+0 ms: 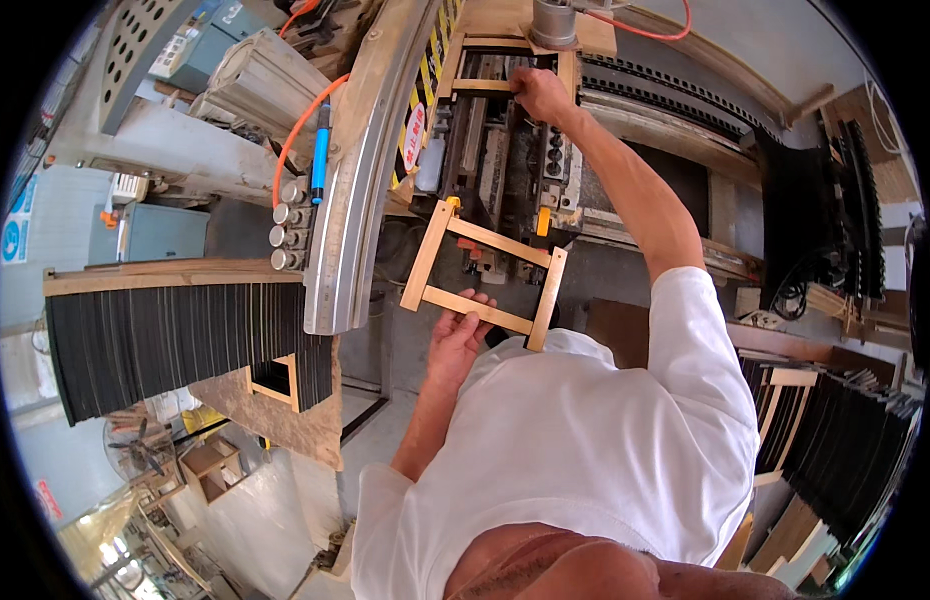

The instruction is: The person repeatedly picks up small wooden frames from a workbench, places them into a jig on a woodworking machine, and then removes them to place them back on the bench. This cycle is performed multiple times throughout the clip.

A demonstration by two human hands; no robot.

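My left hand [457,338] is closed on the lower rail of a pale wooden frame [498,243], which has two legs joined by two crossbars. That frame hangs tilted in front of my body, below the near end of the machine. My right hand [541,96] reaches up to a second wooden frame [482,85] lying across the machine bed. Its fingers are curled at the end of that frame's near crossbar. The fingertips are partly hidden. A round metal cylinder [554,24] stands just beyond the second frame.
A thick metal beam [355,170] runs along the left, with a blue tool [321,153], an orange hose [295,135] and several round knobs [284,236]. Stacked dark-sided frames [175,340] stand at left, more [850,450] at right. Black toothed strips [675,90] lie right of the machine.
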